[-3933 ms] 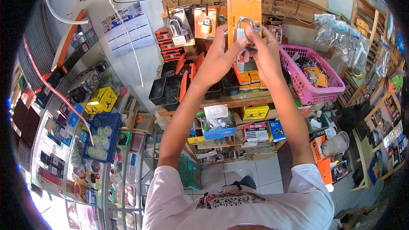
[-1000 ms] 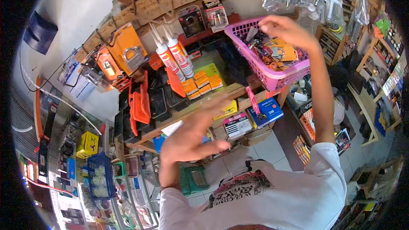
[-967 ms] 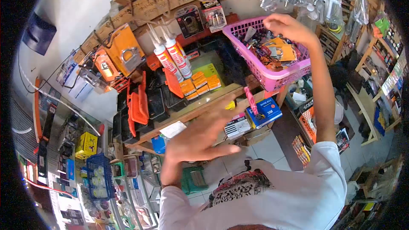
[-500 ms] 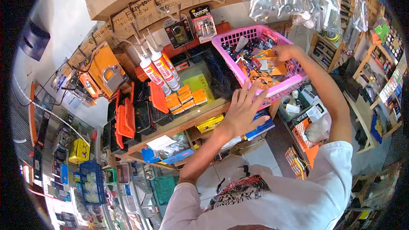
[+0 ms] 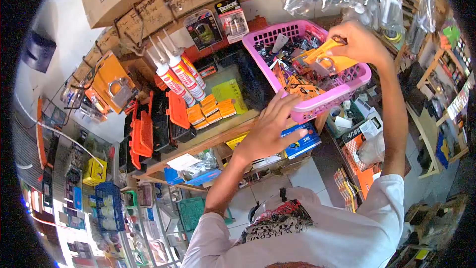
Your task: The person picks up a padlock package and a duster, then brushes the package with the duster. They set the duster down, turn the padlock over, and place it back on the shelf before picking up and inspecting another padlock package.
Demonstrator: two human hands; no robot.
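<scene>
The pink plastic basket (image 5: 342,94) on the shop counter is heaped with small packaged goods (image 5: 302,89), many of them orange or dark. Over its right side my right hand (image 5: 364,44) pinches the top of an orange card with a padlock (image 5: 342,63) mounted on it, and the card is bent. My left hand (image 5: 270,131) is open, fingers spread, with the fingertips right at the basket's near left rim.
Left of the basket stand sealant tubes (image 5: 178,79), small orange boxes (image 5: 210,108) and orange-lidded black cases (image 5: 141,134). Another carded padlock (image 5: 119,92) hangs farther left. Plastic-bagged fittings (image 5: 364,5) hang behind. Below the counter is a blue 3M box (image 5: 302,141).
My right hand has risen from among the packages, bringing the carded padlock up with it. The left hand stays open near the rim, and the view has shifted slightly.
</scene>
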